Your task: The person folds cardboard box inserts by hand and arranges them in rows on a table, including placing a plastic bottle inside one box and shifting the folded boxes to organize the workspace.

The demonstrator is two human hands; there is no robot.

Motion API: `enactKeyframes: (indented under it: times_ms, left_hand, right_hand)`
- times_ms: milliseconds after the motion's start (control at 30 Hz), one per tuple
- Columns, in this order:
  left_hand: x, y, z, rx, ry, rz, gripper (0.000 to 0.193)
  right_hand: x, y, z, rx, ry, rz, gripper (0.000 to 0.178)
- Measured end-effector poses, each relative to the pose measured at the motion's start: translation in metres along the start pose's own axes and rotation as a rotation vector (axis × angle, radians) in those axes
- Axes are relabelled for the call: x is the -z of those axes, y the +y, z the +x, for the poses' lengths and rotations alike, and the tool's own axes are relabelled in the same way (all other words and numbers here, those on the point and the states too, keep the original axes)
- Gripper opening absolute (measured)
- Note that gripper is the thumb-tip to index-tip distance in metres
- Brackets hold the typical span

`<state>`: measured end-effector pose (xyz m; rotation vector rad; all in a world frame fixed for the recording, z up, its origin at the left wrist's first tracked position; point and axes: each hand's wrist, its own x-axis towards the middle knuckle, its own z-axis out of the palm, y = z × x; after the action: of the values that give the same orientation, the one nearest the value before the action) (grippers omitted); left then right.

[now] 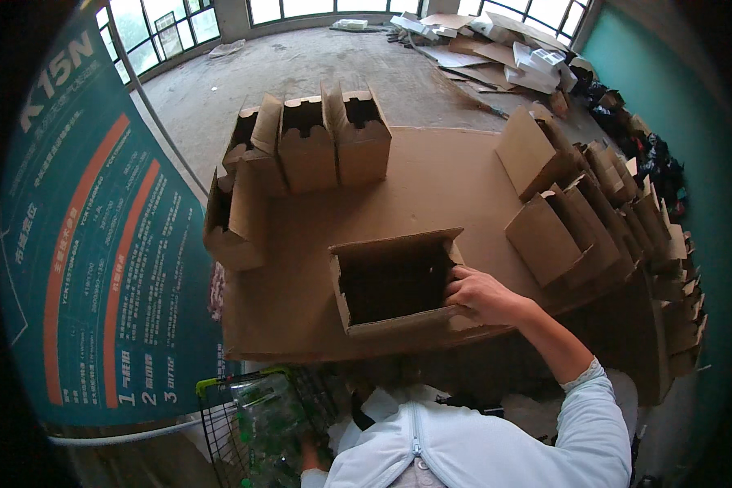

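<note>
An open cardboard box [394, 320] sits at the near edge of the cardboard-covered table, its dark inside facing up. My right hand [486, 294] is closed on the box's right wall, with the fingers curled over the rim. Down at the lower left, my left hand [309, 450] reaches in beside clear plastic bottles [260, 403] with green parts. They fill a black wire basket [218, 431] with a bright green corner. The fingers of that hand are hidden, so whether it holds a bottle does not show.
Several open cardboard boxes [307, 154] stand at the table's [431, 191] far left. Many flattened cartons [557, 232] lean together on the right. A green printed banner [98, 268] rises on the left. Scrap cardboard and white foam [496, 53] lie heaped on the far floor.
</note>
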<state>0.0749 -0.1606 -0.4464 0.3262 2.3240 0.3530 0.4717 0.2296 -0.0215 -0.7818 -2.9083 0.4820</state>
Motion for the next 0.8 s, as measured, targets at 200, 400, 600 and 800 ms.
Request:
enactKeyframes:
  times_ms: [200, 400, 600, 800]
  left_hand:
    - [-0.004, -0.015, -0.02, 0.038, 0.067, -0.065, 0.069]
    - [0.015, -0.013, -0.028, 0.124, 0.237, -0.225, 0.072]
    - [0.176, -0.015, -0.031, -0.208, 0.83, -0.26, 0.076]
    - [0.278, 0.285, -0.214, -1.13, 0.369, -1.396, 0.069]
  right_hand:
    - [0.005, -0.003, -0.001, -0.046, -0.057, 0.006, 0.029]
    - [0.011, -0.006, 0.004, 0.006, -0.099, -0.058, 0.007]
    - [0.014, -0.011, 0.0, 0.053, -0.137, -0.137, 0.013]
    - [0.01, -0.016, -0.001, 0.082, -0.016, -0.127, 0.007]
